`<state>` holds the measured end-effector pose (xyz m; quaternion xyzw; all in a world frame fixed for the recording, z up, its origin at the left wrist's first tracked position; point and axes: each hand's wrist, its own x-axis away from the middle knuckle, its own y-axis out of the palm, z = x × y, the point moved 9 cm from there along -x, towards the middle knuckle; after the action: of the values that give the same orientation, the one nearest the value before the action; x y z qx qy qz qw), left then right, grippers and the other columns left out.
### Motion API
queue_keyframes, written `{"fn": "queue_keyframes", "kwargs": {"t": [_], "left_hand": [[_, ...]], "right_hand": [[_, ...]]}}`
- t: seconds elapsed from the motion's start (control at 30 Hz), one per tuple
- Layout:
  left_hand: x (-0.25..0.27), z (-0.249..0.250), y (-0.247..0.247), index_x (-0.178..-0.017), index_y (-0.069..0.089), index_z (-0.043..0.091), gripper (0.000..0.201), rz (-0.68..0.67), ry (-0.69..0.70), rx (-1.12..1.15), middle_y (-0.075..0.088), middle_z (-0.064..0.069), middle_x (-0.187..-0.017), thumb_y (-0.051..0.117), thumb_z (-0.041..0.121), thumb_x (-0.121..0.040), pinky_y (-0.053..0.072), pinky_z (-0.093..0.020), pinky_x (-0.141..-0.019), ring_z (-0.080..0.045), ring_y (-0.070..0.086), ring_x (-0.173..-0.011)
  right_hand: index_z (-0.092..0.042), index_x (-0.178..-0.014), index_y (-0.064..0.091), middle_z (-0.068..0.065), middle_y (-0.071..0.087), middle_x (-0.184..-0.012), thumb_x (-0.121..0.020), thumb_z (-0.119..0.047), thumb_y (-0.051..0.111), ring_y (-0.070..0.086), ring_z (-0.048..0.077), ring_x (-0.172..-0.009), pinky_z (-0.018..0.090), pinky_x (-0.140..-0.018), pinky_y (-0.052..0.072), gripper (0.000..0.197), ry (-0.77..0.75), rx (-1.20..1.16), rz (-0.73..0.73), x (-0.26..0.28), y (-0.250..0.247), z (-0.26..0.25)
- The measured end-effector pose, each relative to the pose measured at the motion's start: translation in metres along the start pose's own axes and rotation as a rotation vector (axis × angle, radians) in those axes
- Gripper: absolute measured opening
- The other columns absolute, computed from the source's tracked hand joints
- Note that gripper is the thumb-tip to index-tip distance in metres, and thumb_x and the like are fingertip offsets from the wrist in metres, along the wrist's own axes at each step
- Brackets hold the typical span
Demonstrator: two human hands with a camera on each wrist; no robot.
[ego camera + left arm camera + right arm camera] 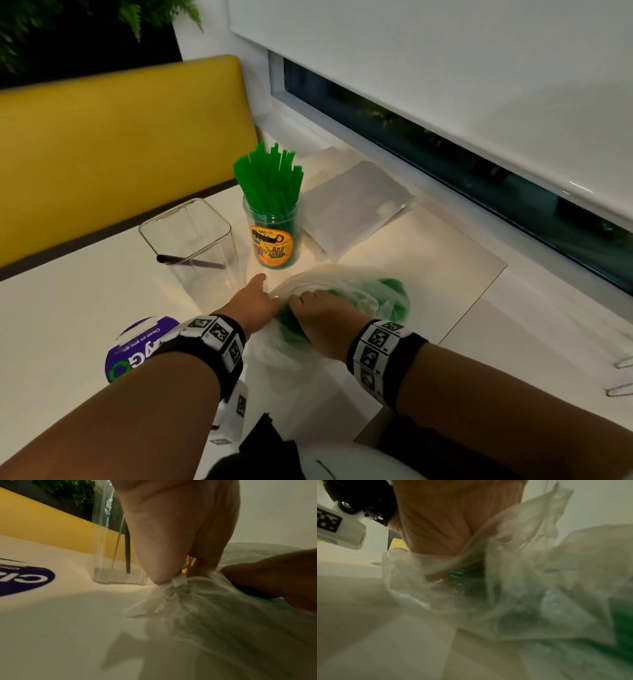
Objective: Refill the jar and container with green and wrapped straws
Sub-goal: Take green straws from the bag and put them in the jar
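1. Green straws (270, 178) stand upright in a labelled jar (273, 240) just beyond both hands.
2. A clear container (191, 246) stands just beyond the left hand (253, 305), left of the jar.
3. The left hand pinches the mouth edge of a plastic bag (342, 284) lying on the table (51, 308).
4. The right hand (322, 315) reaches into the bag, among more green straws (394, 291); its grip is hidden.

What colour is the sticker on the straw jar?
Orange and yellow label, seen best in the head view.
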<state>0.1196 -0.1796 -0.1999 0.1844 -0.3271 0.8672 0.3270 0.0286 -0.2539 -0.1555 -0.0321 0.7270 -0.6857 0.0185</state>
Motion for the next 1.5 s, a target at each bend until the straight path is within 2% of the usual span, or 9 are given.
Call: {"fn": "queue_keyframes", "kwargs": {"t": [0.2,0.47,0.63,0.73,0.9,1.03,1.17,1.33,1.5], "left_hand": [[-0.006,0.013,-0.009,-0.144,0.044,0.019,0.053,0.099,0.089,-0.131,0.061,-0.011,-0.126,0.059,0.015,-0.093,0.051,-0.037,-0.092,-0.030,0.059,-0.111],[-0.006,0.024,-0.010,-0.139,0.050,0.012,0.045,0.165,0.097,-0.274,0.059,-0.009,-0.134,0.056,0.010,-0.094,0.044,-0.029,-0.096,-0.027,0.057,-0.120],[0.006,0.039,0.001,-0.150,0.020,0.016,0.079,0.066,0.099,0.012,0.055,-0.012,-0.128,0.061,0.004,-0.083,0.051,-0.031,-0.074,-0.032,0.059,-0.110],[0.016,0.069,-0.007,-0.152,0.010,0.025,0.106,0.089,0.254,0.390,0.049,-0.007,-0.138,0.075,0.006,-0.069,0.048,-0.038,-0.096,-0.029,0.052,-0.123],[0.005,0.105,-0.045,-0.153,0.003,0.025,0.136,0.425,0.283,0.481,0.035,-0.009,-0.151,0.094,0.030,-0.052,0.036,-0.050,-0.115,-0.027,0.040,-0.139],[-0.011,0.118,-0.059,-0.154,0.005,0.023,0.135,0.543,0.300,0.518,0.034,-0.007,-0.149,0.095,0.017,-0.053,0.035,-0.047,-0.117,-0.024,0.037,-0.139],[-0.028,0.112,-0.067,-0.148,0.017,0.029,0.132,0.570,0.314,0.506,0.046,-0.001,-0.140,0.095,0.026,-0.043,0.045,-0.048,-0.108,-0.022,0.048,-0.131],[-0.029,0.113,-0.067,-0.118,0.045,0.027,0.091,0.571,0.438,0.625,0.065,0.002,-0.112,0.091,0.027,-0.040,0.059,-0.032,-0.080,-0.013,0.067,-0.100],[-0.036,0.112,-0.066,-0.111,0.051,0.032,0.080,0.601,0.418,0.582,0.068,0.003,-0.104,0.093,0.021,-0.043,0.062,-0.040,-0.071,-0.015,0.070,-0.091]], "right_hand": [[-0.019,-0.124,0.059,0.005,0.061,-0.126,-0.093,-0.024,0.055,0.054,0.025,-0.117,0.036,-0.102,0.043,0.031,0.091,-0.284,-0.104,-0.006,-0.011,0.030],[-0.021,-0.112,0.063,-0.009,0.064,-0.094,-0.085,-0.019,0.070,0.057,0.007,-0.081,0.014,-0.070,0.043,0.028,0.108,-0.748,0.029,-0.008,-0.083,0.035],[-0.020,-0.094,0.066,-0.006,0.071,-0.086,-0.088,-0.023,0.069,0.067,0.004,-0.083,0.017,-0.078,0.054,0.008,0.331,-1.244,0.382,-0.004,-0.164,0.077],[-0.009,-0.089,0.062,0.009,0.068,-0.083,-0.090,-0.010,0.062,0.065,0.027,-0.086,0.046,-0.092,0.054,0.001,0.276,-1.471,0.657,-0.005,-0.218,0.109],[-0.008,-0.090,0.057,0.009,0.068,-0.076,-0.081,-0.003,0.065,0.068,0.027,-0.076,0.046,-0.085,0.058,0.013,0.258,-1.374,1.045,-0.024,-0.280,0.158],[-0.011,-0.101,0.059,0.012,0.068,-0.091,-0.086,-0.017,0.067,0.067,0.020,-0.079,0.035,-0.079,0.057,0.018,0.340,-1.039,0.966,-0.065,-0.274,0.145],[-0.018,-0.089,0.051,-0.008,0.048,-0.067,-0.091,-0.012,0.065,0.046,-0.004,-0.049,0.010,-0.050,0.045,0.015,0.218,-0.992,0.818,-0.106,-0.257,0.102],[-0.020,-0.085,0.049,-0.001,0.048,-0.068,-0.088,-0.013,0.068,0.048,0.004,-0.054,0.016,-0.053,0.047,0.020,0.106,-1.034,0.734,-0.138,-0.257,0.066],[-0.005,-0.096,0.059,0.021,0.065,-0.083,-0.087,-0.015,0.067,0.063,0.025,-0.067,0.031,-0.064,0.054,0.016,0.198,-1.108,0.698,-0.145,-0.224,0.089]]}}
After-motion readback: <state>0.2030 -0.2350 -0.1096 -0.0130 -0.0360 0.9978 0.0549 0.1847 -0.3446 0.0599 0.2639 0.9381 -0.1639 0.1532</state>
